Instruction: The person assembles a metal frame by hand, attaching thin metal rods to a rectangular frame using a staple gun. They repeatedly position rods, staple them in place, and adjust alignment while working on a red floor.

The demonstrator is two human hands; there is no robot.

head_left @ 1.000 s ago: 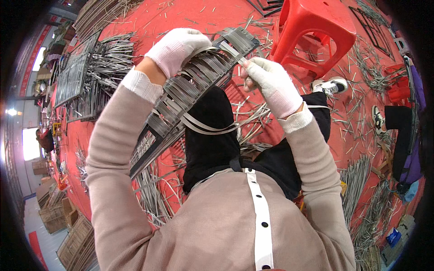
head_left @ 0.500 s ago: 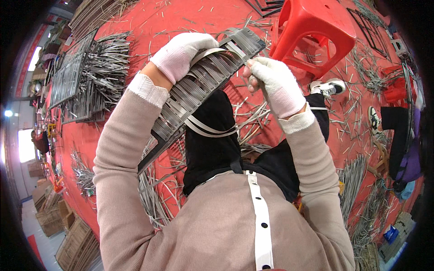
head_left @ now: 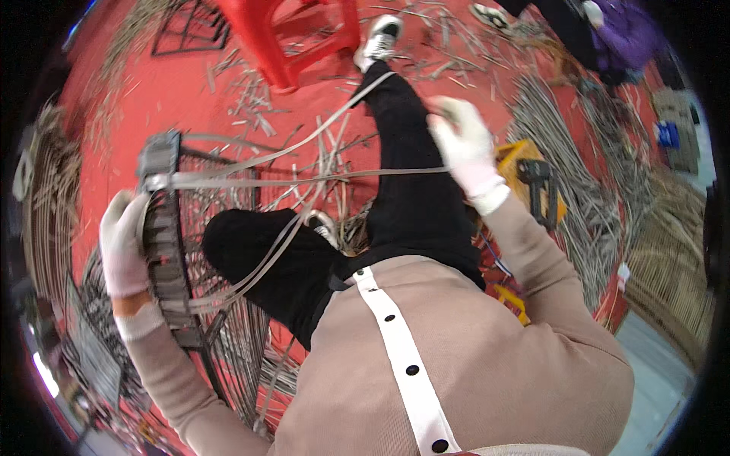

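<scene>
A dark rectangular frame (head_left: 181,228), partly wound with flat grey strips, leans at the left against my bent knee. My left hand (head_left: 125,243), in a white fingerless-looking glove, grips its outer wound edge. Out to the right, my right hand (head_left: 462,140), gloved in white too, is closed and slightly blurred. A flat grey strip (head_left: 327,179) runs nearly straight from the top of the frame across my legs to this hand. Another strip (head_left: 304,142) slants from the frame toward my far shin, and looser ones loop over my near thigh.
A red plastic stool (head_left: 285,45) stands ahead. Beside my right forearm is a yellow and black tool (head_left: 536,182). Bundles of grey strips (head_left: 570,159) lie at the right, and scraps litter the red floor (head_left: 137,99). Another person in purple (head_left: 627,38) is at the far right.
My right hand has moved away from the frame, drawing the strip out to the right. My left hand and the frame have swung to the left side. The view has turned rightward.
</scene>
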